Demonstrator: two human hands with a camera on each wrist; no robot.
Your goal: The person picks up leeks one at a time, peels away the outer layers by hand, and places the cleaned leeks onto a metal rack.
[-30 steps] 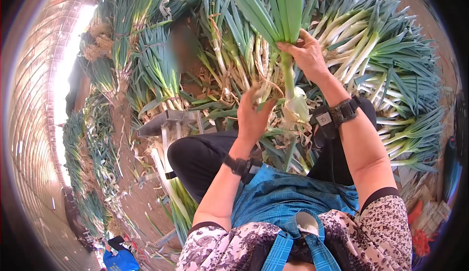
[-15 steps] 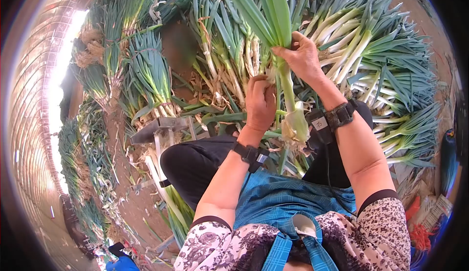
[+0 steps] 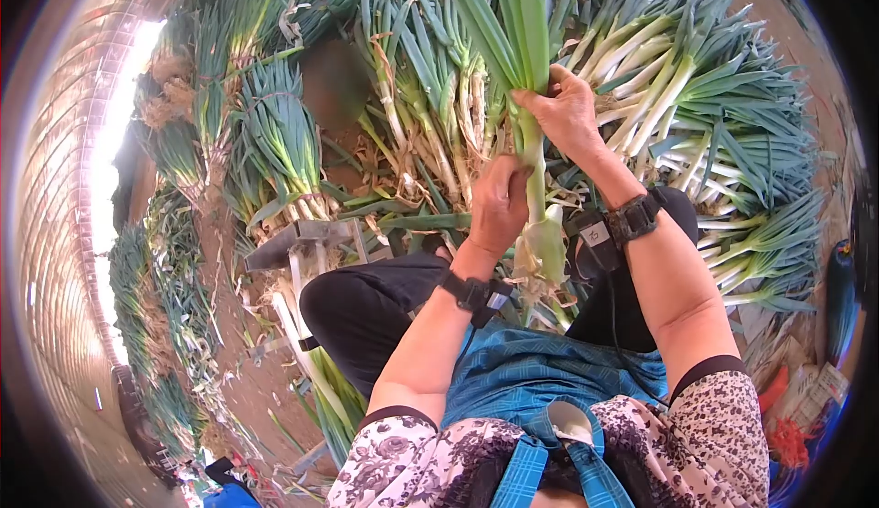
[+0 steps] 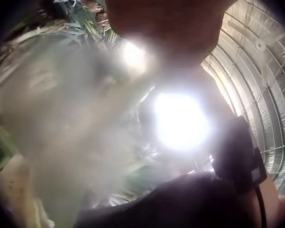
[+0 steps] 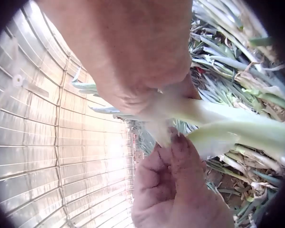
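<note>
An upright leek (image 3: pixel 536 174) hangs before the person, its green leaves at the top and a loose, pale outer layer (image 3: pixel 540 252) round its lower end. The right hand (image 3: pixel 566 114) grips it where the leaves meet the stalk. Just below and left, the left hand (image 3: pixel 501 201) has curled fingers against the stalk. In the right wrist view, the left hand (image 5: pixel 175 185) pinches a pale strip (image 5: pixel 156 133) beside the leek stalk (image 5: pixel 247 135), under the right hand (image 5: pixel 128 57). Glare and blur hide most of the left wrist view.
Cleaned leeks (image 3: pixel 673 96) lie piled at the right; untrimmed ones (image 3: pixel 421 124) lie ahead. Tied bundles (image 3: pixel 279 133) stand at the left. A metal frame (image 3: pixel 298 238) is beside the person's bent knee (image 3: pixel 352 302), with more leeks (image 3: pixel 325 371) near it.
The left hand, earlier apart from the stalk with fingers spread, has gone up to the leek below the right hand, then drawn slightly downward with fingers curled. The right hand keeps its grip.
</note>
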